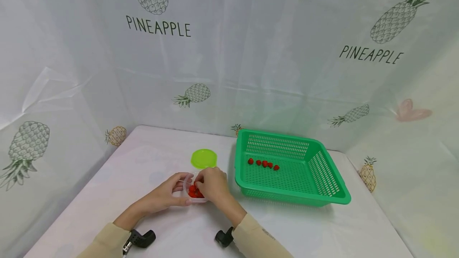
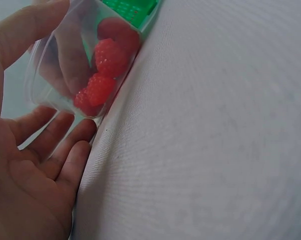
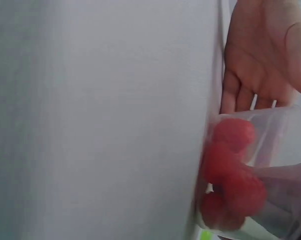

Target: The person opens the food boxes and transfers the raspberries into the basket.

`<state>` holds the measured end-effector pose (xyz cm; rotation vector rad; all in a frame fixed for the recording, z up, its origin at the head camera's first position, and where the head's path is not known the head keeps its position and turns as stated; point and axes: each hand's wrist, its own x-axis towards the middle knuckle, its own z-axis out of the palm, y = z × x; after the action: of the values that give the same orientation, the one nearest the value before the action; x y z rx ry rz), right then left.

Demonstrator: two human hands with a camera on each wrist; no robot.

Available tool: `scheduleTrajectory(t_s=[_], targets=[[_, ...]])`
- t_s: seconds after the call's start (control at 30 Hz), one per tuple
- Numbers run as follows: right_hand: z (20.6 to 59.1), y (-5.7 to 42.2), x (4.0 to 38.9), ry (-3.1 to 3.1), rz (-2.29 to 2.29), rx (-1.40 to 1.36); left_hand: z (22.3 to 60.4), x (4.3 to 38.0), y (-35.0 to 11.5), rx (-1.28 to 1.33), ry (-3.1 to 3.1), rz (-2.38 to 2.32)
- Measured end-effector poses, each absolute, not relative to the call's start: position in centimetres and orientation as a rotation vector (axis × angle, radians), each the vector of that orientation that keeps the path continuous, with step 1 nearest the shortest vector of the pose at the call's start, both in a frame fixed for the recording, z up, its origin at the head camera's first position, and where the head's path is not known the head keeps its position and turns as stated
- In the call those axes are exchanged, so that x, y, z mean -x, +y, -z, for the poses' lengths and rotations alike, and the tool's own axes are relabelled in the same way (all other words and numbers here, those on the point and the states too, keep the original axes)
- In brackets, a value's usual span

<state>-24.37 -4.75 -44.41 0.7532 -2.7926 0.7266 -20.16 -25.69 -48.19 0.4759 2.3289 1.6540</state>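
Note:
A small clear plastic container (image 1: 201, 200) stands on the table with several red raspberries (image 2: 110, 57) in it. My left hand (image 1: 166, 194) holds it from the left, thumb at the near side and fingers at the far side. From the right, my right hand (image 1: 214, 184) reaches over the rim with its fingertips down inside. There they pinch a raspberry (image 3: 244, 191), partly hidden by the fingers in the head view. In the left wrist view, the right hand's fingers show through the clear wall.
A big green plastic basket (image 1: 287, 198) sits to the right, with several red berries (image 1: 264, 163) in a row on its bottom. Behind the container lies a round lime-green lid (image 1: 204, 159). A pineapple-print sheet (image 1: 229, 71) hangs behind the white-covered table (image 1: 161, 150).

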Motion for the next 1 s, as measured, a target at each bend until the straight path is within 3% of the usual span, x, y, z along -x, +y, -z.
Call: scheduleTrajectory(t_s=[0.53,1.0], targets=[[39.3,-0.8,23.0,-2.784,-1.008,-0.969,48.7,20.3,-25.5,-0.397,2.351,-1.624],[30.2,9.2,26.5,-2.868,-1.137,-1.025,48.4,20.1,-25.4,-0.381,2.379,-1.605]])
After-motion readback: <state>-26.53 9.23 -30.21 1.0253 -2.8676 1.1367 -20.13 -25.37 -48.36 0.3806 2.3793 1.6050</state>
